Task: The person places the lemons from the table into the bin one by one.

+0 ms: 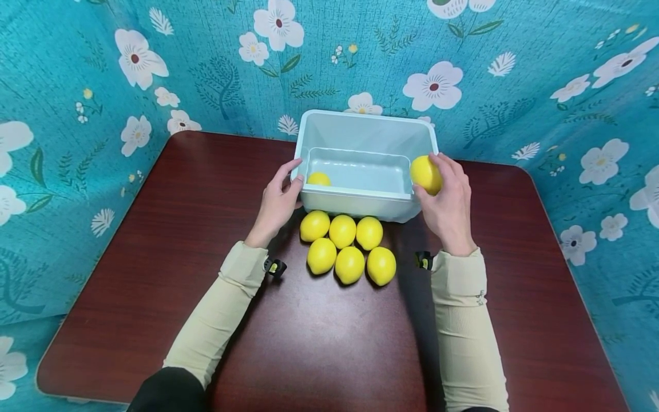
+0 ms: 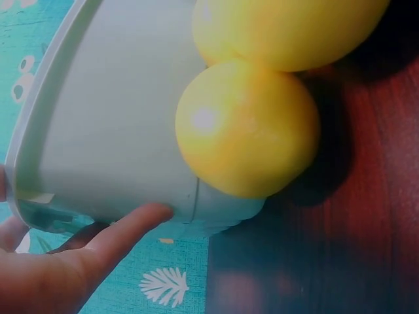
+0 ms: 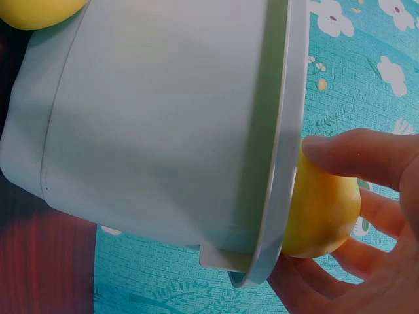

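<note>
A pale blue-grey plastic bin (image 1: 355,200) stands at the back of the table. My left hand (image 1: 278,203) grips its left front corner, fingers at the rim; the left wrist view shows one finger (image 2: 131,232) along the outer wall. My right hand (image 1: 449,200) holds a yellow lemon (image 1: 425,174) at the bin's right front corner. In the right wrist view, this lemon (image 3: 321,209) sits just beyond the rim, thumb on one side and fingers on the other. Another lemon (image 1: 318,179) lies inside at the left, partly hidden by the front wall.
Several lemons (image 1: 349,265) lie in two rows of three on the dark red-brown table (image 1: 319,349), right before the bin's front wall. A turquoise flowered cloth (image 1: 355,63) hangs behind the table and along both sides.
</note>
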